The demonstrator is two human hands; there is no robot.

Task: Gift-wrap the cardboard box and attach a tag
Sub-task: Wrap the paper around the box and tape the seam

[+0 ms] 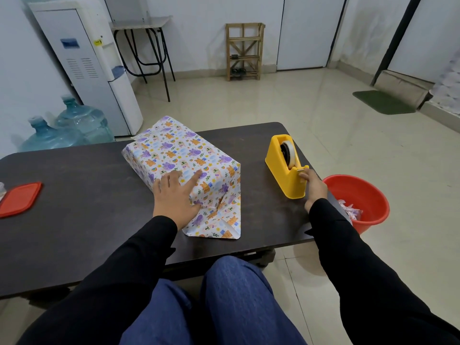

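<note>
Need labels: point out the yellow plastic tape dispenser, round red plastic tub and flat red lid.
Yellow plastic tape dispenser (280,170): head view, side wall.
Round red plastic tub (359,192): head view, inner wall.
Flat red lid (21,199): head view, top face.

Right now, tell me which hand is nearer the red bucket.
Right. The right hand grips the tape dispenser at its front end, just beside the red bucket. The left hand presses on the wrapped box, well off to the left.
</note>
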